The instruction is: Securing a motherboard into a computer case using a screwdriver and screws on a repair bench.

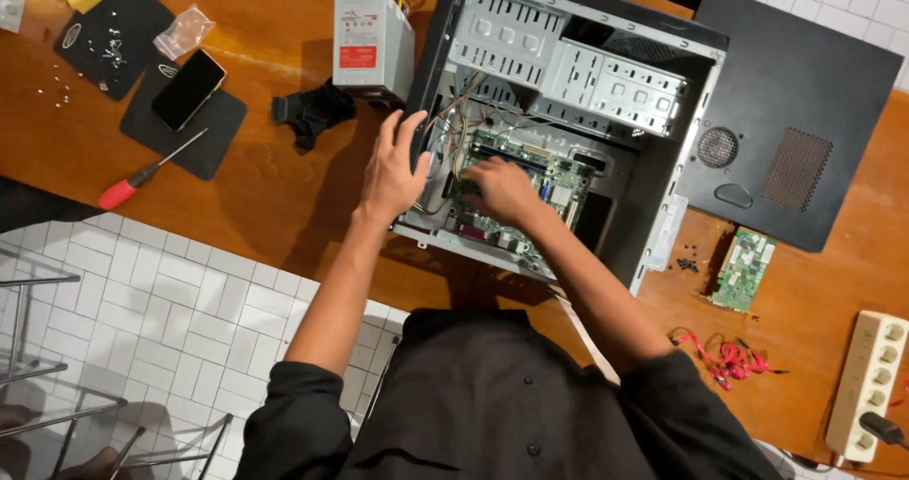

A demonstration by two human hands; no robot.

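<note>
An open computer case (682,149) lies on its side on the wooden table (275,215). Inside it sits a green motherboard (559,172) under silver drive cages (568,73), with thin wires running along the left. My left hand (393,168) grips the case's left edge, fingers curled over the rim. My right hand (502,188) reaches inside and presses on the motherboard, fingers bent down; what lies under them is hidden.
A grey power supply (371,43) stands left of the case, beside a black glove (312,113). Red-handled screwdriver (142,175), phone (187,89) and screws on black mats at left. The black side panel (805,120), a green card (743,270), red cables (729,359) and a power strip (866,385) lie at right.
</note>
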